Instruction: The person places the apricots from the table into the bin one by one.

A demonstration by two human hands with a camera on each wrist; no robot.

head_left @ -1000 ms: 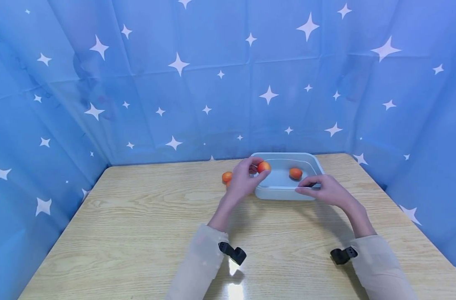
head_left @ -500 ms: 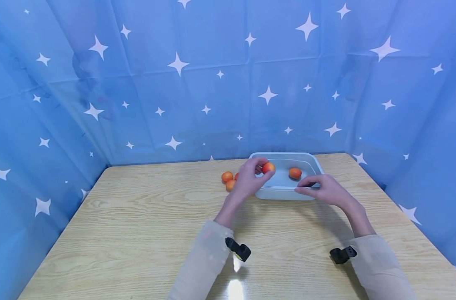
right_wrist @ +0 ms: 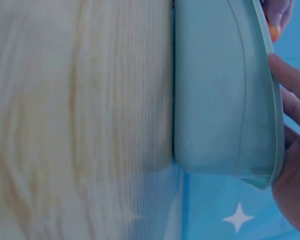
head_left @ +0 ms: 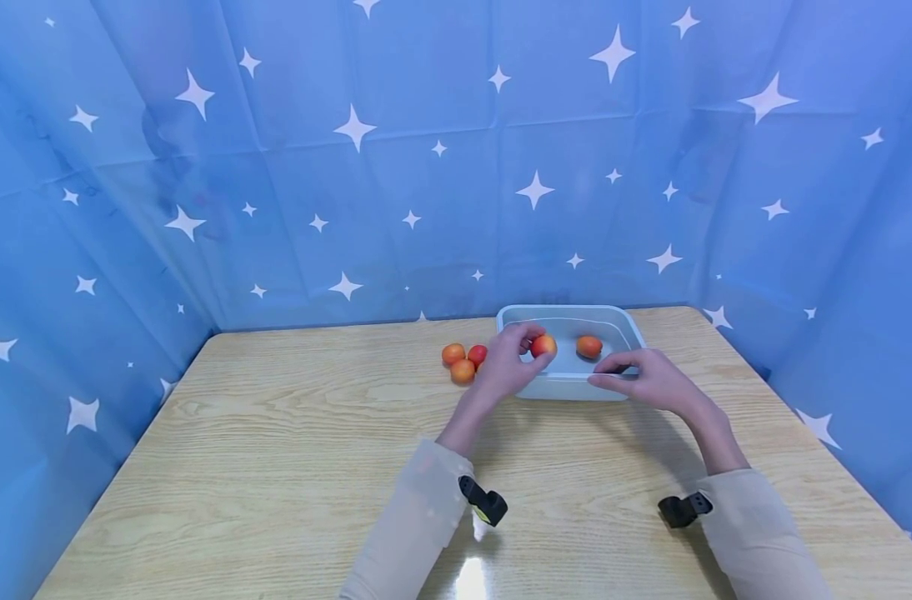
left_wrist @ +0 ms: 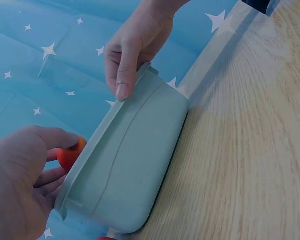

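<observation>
a curtained, studio-like booth: blue fabric (head_left: 396,183) with white stars (head_left: 354,127) hangs behind the wood-grain desk (head_left: 276,467) and along its left and right sides, hiding any room beyond.

Fruit (head_left: 543,347) red-orange; tub (head_left: 572,388) pale blue-green; table (head_left: 276,458) light wood-grained; curtain (head_left: 426,75) blue, white stars (head_left: 613,55); sleeves (head_left: 414,517) off-white

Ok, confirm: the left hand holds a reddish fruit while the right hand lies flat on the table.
Wrong on the right hand: it grips the tub by its rim, as the left wrist view shows. The left hand does hold a reddish fruit.
</observation>
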